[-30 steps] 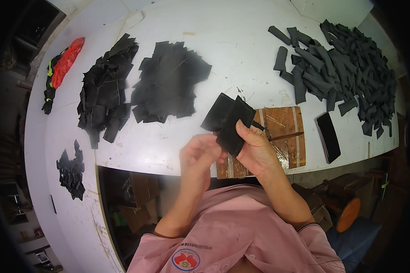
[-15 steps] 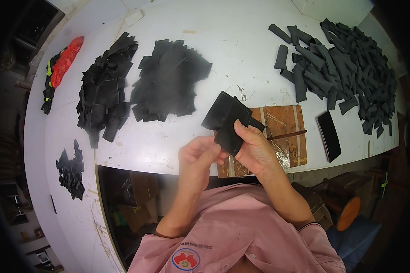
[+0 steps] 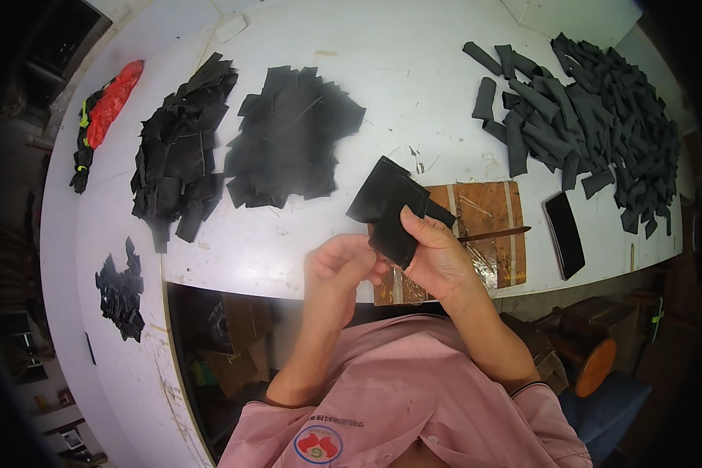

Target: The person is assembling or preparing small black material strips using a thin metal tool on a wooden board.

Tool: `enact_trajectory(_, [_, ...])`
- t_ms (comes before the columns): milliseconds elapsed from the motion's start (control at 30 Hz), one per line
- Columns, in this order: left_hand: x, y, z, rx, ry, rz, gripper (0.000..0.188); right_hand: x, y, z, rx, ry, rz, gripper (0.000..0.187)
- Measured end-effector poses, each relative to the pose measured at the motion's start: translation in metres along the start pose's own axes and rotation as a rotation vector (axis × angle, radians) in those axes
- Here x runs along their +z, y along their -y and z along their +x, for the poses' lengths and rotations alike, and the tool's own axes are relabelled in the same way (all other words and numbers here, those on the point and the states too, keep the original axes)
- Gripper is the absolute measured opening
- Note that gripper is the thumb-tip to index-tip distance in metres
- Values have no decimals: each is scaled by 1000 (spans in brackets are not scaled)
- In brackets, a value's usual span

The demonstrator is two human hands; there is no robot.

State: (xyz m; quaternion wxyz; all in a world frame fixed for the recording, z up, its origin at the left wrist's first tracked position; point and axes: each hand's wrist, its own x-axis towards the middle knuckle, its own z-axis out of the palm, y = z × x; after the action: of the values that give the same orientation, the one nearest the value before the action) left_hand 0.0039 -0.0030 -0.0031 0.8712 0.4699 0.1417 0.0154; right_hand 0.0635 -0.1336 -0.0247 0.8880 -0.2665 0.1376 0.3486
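Observation:
Over the front edge of the table, several black fabric pieces (image 3: pixel 388 201) are held together, the layers overlapping at angles. My right hand (image 3: pixel 443 261) is closed on them, its thumb flat on top and the other fingers underneath. The thumb and fingertips of my left hand (image 3: pixel 342 269) are pinched at the lower left edge of the same fabric; the exact contact is partly hidden. A thin brown stick (image 3: pixel 498 233) sticks out to the right from behind my right hand, above a taped wooden board (image 3: pixel 482 204). I cannot tell whether the hand grips the stick.
Flat black fabric pieces lie in a middle pile (image 3: pixel 288 140) and a left pile (image 3: pixel 178 148). Small scraps (image 3: pixel 121 292) lie nearer on the left. Dark fabric tubes (image 3: pixel 593 117) are heaped at right, behind a phone (image 3: pixel 564 235). A red bag (image 3: pixel 117 101) lies far left.
Both hands stay in nearly the same place with the fabric between them. The stick's tip has shifted very slightly to the right.

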Motion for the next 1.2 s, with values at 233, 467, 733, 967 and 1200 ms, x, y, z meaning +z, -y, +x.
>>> enact_trajectory(233, [0, 0, 0, -3, 6, 10, 10, 3, 2, -3, 26, -5, -7, 24])
enact_trajectory(467, [-2, 1, 3, -3, -24, 46, 10, 7, -1, -1, -2, -4, -37, 23])
enact_trajectory(733, [1, 11, 3, 224, -201, 436, 7, -3, -11, -15, -654, -359, -1915, 22])
enact_trajectory(967, [13, 9, -9, 352, -120, 748, 7, 23, -1, -31, -868, 43, -1431, 19])
enact_trajectory(1200, [1, 26, -1, 382, -353, 571, 13, 22, -21, -6, -1182, 22, -1794, 18])
